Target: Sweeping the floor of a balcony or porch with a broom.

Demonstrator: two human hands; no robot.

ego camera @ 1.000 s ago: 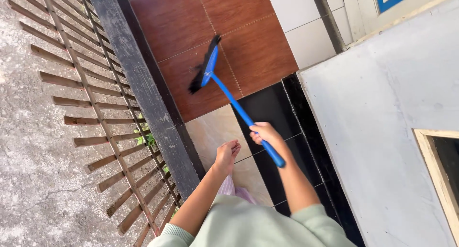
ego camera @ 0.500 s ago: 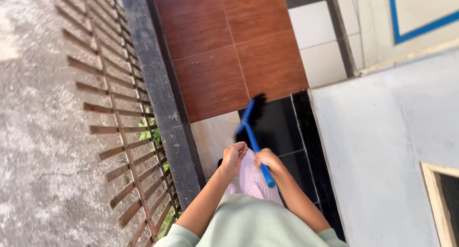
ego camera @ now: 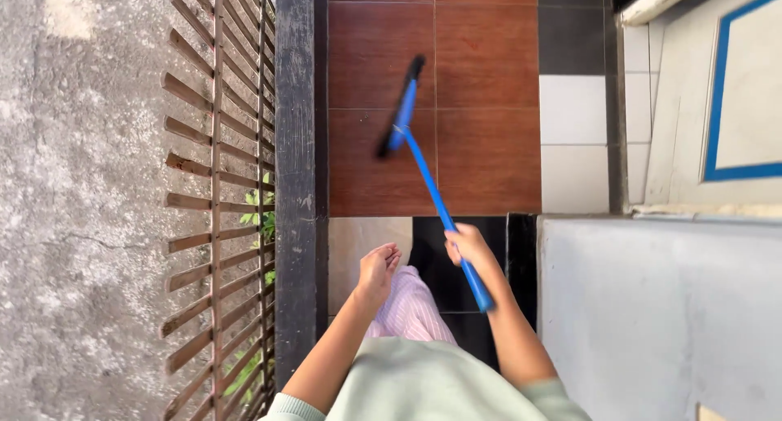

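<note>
The right hand [ego camera: 468,246] grips the blue broom [ego camera: 432,189], its bristle head resting on the brown tiles [ego camera: 489,103] beside the dark railing [ego camera: 295,185]; the left hand [ego camera: 376,268] hangs loosely curled, empty. Tiles look mostly clean; progress is hard to judge

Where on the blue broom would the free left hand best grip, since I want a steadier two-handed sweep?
Probably on the bare blue handle above the right hand, coming from the railing side. The shaft is straight and unobstructed there; the left hand hangs empty on that side.
</note>
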